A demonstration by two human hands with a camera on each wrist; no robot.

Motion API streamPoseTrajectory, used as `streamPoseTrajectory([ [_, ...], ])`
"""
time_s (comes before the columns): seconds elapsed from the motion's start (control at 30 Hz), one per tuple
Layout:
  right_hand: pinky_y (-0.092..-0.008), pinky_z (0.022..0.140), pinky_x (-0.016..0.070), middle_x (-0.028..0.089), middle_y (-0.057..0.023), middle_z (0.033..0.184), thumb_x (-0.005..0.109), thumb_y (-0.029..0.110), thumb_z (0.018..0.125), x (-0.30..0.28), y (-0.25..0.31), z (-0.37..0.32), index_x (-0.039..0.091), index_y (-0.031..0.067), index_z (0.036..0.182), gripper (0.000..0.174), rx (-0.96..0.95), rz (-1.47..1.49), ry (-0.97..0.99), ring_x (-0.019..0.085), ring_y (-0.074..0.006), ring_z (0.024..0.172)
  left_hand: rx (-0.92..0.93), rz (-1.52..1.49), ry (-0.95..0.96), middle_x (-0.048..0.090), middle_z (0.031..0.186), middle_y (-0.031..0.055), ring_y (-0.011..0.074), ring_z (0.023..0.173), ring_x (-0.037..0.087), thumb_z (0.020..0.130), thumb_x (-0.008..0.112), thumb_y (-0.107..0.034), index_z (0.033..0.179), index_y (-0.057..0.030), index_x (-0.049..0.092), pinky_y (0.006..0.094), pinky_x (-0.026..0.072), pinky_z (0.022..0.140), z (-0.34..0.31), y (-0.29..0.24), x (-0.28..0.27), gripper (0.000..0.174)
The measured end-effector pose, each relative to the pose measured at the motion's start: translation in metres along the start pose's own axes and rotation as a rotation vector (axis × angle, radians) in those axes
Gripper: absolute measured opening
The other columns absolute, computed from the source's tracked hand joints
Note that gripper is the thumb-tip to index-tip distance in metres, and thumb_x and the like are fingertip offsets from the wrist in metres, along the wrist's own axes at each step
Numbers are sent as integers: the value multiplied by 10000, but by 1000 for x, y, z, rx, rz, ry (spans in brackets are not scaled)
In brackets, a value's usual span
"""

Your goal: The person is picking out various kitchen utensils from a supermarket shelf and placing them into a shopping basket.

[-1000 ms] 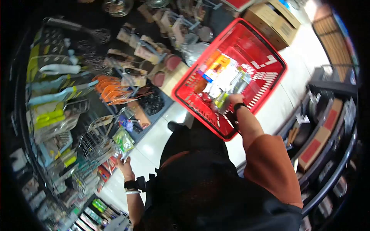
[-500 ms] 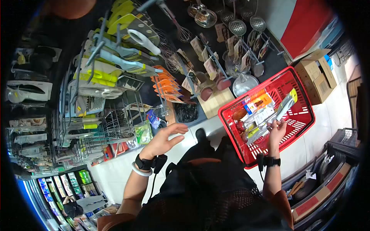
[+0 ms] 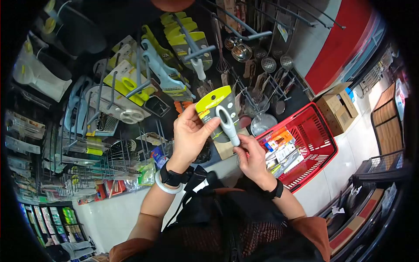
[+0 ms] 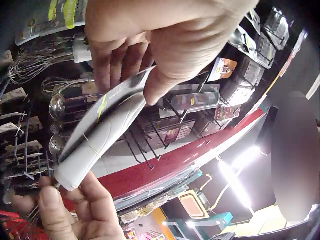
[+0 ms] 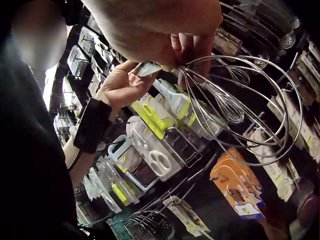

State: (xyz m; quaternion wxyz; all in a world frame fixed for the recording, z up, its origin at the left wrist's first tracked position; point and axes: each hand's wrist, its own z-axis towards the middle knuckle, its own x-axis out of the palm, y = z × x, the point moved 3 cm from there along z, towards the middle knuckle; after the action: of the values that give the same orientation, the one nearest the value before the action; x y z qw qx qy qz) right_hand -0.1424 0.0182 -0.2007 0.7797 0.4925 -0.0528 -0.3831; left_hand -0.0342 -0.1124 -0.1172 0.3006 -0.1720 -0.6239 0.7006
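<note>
A whisk with a pale grey handle (image 3: 227, 124), mounted on a green and dark grey card (image 3: 214, 101), is held up in front of the body. My left hand (image 3: 190, 136) pinches the card's edge beside the handle, thumb on the front. At the other end, my right hand (image 3: 253, 158) grips the whisk where handle meets wires. In the left wrist view the handle (image 4: 92, 157) slants between both hands. The right wrist view shows the looped wires (image 5: 194, 80) fanning out past the right fingers.
A red shopping basket (image 3: 326, 162) with packaged goods stands on the floor at right, a cardboard box (image 3: 337, 112) behind it. Racks with hooks hold graters, ladles (image 3: 242, 52) and orange-carded utensils (image 5: 235, 180). A low shelf (image 3: 355, 227) stands at lower right.
My right hand has come up out of the basket with the whisk and moved left, in front of the body. My left hand, empty before, has risen and taken hold of the card.
</note>
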Motion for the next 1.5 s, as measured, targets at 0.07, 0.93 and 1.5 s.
streamPoseTrajectory([
  [0.07, -259, 617, 494, 584, -129, 845, 622, -87, 753, 8, 4, -1, 531, -18, 1110, 375, -4, -11, 30, 626, -197, 723, 57, -22, -44, 638, 976, 85, 129, 891, 605, 804, 655, 14, 1075, 54, 556, 269, 485, 822, 1, -3, -3, 290],
  [0.93, -342, 568, 452, 540, -130, 819, 593, -50, 764, 31, 43, 57, 468, 86, 1307, 574, -165, -145, -180, 545, -264, 637, 303, 84, -16, 656, 899, 51, 57, 777, 590, 859, 610, -42, 1018, 24, 602, 194, 474, 686, 62, -47, -11, 173],
  [1.5, -400, 686, 481, 509, -164, 971, 568, -28, 758, 24, -18, 47, 332, 79, 1356, 651, -45, -97, -166, 568, -339, 812, 449, 299, -208, 472, 640, -57, 19, 607, 386, 814, 663, -14, 633, -77, 470, 193, 318, 517, 103, -22, -39, 272],
])
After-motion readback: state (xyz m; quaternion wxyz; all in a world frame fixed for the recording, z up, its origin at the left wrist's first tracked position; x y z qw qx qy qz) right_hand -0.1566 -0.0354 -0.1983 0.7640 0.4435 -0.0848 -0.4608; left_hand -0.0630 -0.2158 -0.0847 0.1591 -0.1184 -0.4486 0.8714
